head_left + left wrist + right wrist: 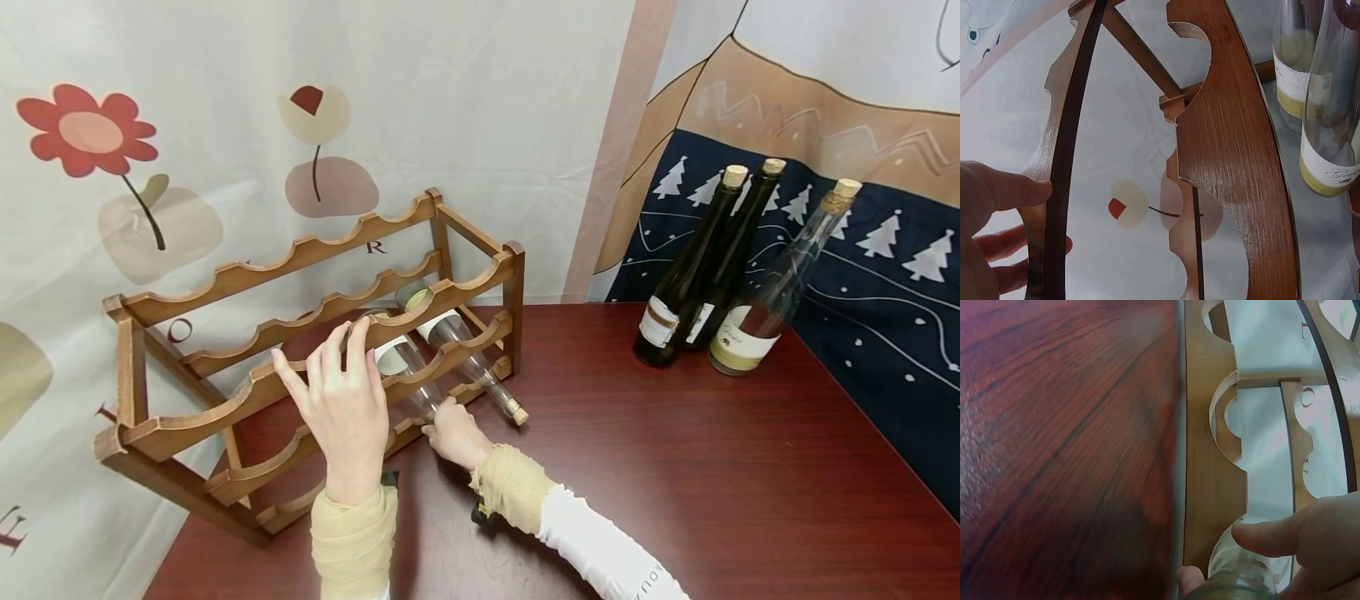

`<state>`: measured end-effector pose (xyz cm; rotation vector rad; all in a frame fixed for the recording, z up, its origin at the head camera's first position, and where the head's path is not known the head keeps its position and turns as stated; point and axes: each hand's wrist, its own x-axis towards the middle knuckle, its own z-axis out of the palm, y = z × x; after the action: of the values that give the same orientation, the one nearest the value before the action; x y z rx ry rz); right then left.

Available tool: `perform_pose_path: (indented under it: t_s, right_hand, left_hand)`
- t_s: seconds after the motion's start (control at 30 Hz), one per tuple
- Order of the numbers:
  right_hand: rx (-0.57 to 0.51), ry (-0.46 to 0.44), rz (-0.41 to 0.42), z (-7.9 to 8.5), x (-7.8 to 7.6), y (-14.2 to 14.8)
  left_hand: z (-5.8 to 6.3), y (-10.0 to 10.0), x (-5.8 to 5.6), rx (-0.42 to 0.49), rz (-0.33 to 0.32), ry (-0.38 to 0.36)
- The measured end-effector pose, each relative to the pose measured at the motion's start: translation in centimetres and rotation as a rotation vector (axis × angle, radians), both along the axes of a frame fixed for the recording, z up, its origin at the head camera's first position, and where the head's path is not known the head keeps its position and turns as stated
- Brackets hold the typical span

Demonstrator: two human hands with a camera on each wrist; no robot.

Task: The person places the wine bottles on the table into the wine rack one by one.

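A wooden rack (322,247) stands on the bench (675,467), its top front rail (251,396) gripped by the fingers of the left hand (341,417); a hard pull could tip it. Rightward, the right hand's (456,433) fingers clamp the neck of a clear bottle (393,357) lying in the bottom row; a sideways jerk could knock the corked bottle (453,329) beside it.

Left hand (347,408) raised, fingers parted and gripping opposite the thumb, left forearm (354,542) pointing forward, right hand (459,435) lower, fingers curled in a grip, right forearm (558,508) slanting leftward
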<state>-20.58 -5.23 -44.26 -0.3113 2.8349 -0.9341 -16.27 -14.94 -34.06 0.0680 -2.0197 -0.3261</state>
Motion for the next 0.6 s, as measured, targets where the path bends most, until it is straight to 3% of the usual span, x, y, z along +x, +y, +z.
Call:
perform_pose_path:
  t_s: [0.33,0.6]
  right_hand:
    - [0.123,0.078,0.073,0.16,-0.28,0.14]
    - [0.156,0.05,0.034,0.23,-0.45,-0.23]
  left_hand:
    - [-0.03,-0.04,0.01,0.0,-0.002,0.0]
    - [-0.12,-0.05,-0.02,-0.003,-0.001,-0.003]
